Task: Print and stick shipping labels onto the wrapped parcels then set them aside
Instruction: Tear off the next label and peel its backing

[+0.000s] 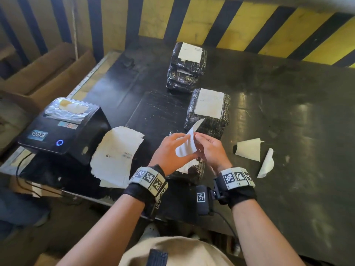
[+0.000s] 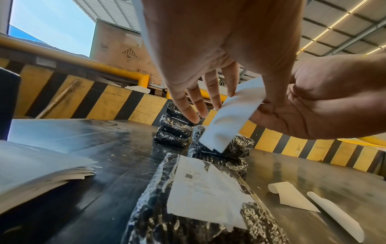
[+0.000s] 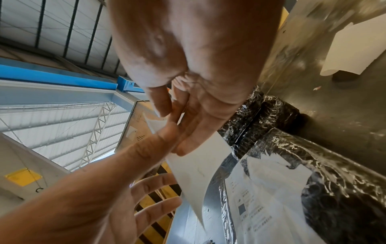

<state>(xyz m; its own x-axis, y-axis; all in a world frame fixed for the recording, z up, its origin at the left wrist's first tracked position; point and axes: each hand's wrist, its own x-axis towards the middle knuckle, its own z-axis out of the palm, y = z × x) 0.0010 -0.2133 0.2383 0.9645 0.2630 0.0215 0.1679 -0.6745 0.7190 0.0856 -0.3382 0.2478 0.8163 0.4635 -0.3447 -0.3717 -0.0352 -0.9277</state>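
Observation:
Both my hands hold one white label sheet (image 1: 187, 145) up over the table's near edge. My left hand (image 1: 177, 143) pinches it between thumb and forefinger, the other fingers spread, as the left wrist view shows (image 2: 253, 94). Facing it, my right hand (image 1: 203, 143) pinches the sheet's upper corner (image 3: 158, 123). Under my hands lies a black wrapped parcel (image 2: 158, 206) with a wrinkled printed label (image 2: 200, 186) on top. Farther back on the table lies a labelled parcel (image 1: 208, 110), and behind it a stack of wrapped parcels (image 1: 187, 66).
A black label printer (image 1: 63, 127) stands at the table's left edge, with a pile of printed sheets (image 1: 117, 152) beside it. Two curled backing papers (image 1: 249, 150) (image 1: 266, 164) lie to my right on the dark table (image 1: 288, 112). A yellow-and-black striped barrier (image 1: 249, 25) runs behind.

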